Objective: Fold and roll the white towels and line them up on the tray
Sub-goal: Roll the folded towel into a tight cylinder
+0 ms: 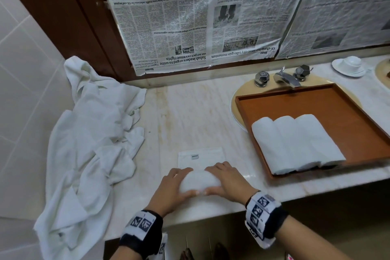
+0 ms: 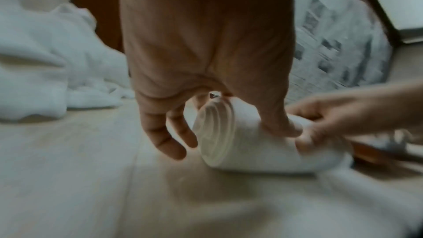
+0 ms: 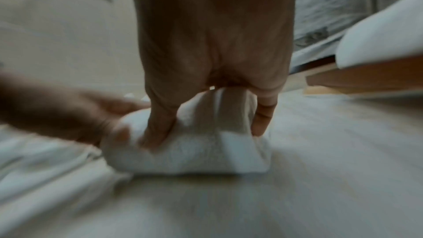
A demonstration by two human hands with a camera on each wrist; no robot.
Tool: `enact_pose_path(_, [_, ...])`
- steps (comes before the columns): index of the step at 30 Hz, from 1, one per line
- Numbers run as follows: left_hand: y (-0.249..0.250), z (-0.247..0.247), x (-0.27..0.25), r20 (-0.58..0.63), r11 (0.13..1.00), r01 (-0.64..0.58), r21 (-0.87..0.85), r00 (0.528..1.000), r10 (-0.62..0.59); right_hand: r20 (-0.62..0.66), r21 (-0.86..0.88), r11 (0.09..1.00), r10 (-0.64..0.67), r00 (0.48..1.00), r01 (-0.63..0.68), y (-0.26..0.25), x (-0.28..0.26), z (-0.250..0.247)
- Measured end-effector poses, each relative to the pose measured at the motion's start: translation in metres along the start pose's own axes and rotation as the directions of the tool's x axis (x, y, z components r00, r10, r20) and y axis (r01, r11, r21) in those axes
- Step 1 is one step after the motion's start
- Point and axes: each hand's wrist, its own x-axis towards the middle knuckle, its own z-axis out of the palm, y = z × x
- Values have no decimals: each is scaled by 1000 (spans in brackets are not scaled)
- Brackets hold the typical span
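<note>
A white towel (image 1: 200, 181) lies half rolled on the marble counter near its front edge, with its flat end (image 1: 201, 157) stretching away from me. My left hand (image 1: 175, 186) curls round the roll's left end and my right hand (image 1: 225, 179) round its right end, thumbs on the near side. The left wrist view shows the spiral end of the roll (image 2: 217, 137) under my left hand (image 2: 206, 115). In the right wrist view my right hand (image 3: 206, 111) grips the roll (image 3: 190, 151). Three rolled towels (image 1: 295, 143) lie side by side on the brown wooden tray (image 1: 358, 124).
A heap of loose white towels (image 1: 92, 133) covers the counter's left side and hangs over its edge. The tray sits over a sink with a chrome tap (image 1: 285, 78). A cup on a saucer (image 1: 350, 64) stands far right. Newspaper (image 1: 200, 17) covers the wall behind.
</note>
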Motion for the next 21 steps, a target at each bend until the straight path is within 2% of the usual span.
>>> enact_pose_path(2, [0,11,-11,-111,990,-38,139,992,54,64,114,993,3,998,-10,2,8,-12])
enact_pose_path(4, [1,19,-17,-193,985,-61,163,977,92,125,215,976,-14,992,-13,1,12,-21])
enact_pose_path(6, [-2,19,-14,-192,992,-42,116,979,63,150,296,954,-2,989,-43,-1,10,-24])
enact_pose_path(8, [-4,10,-4,-116,997,-30,68,992,38,74,320,945,41,996,-62,-1,3,-19])
enact_pose_path(9, [-6,4,2,-81,999,-25,29,996,27,-6,257,966,47,999,-44,-2,-4,-12])
enact_pose_path(11, [-4,-8,13,-16,998,0,-59,1000,-1,-175,-21,999,21,984,-25,-5,-18,4])
enact_pose_path(12, [-3,-12,17,10,996,18,-86,1000,-17,-218,-146,989,-13,976,-19,-7,-24,11])
enact_pose_path(14, [-2,-17,23,71,993,59,-103,996,-51,-269,-240,971,-56,962,-10,-9,-29,21])
enact_pose_path(16, [-1,-17,23,107,992,85,-92,991,-75,-233,-165,986,-56,971,17,-7,-23,16])
enact_pose_path(17, [-1,-16,21,101,993,87,-77,992,-79,-167,-92,996,-33,985,17,-5,-18,10])
enact_pose_path(21, [3,2,-1,-101,993,-57,99,993,67,47,106,994,25,999,-30,3,4,-15])
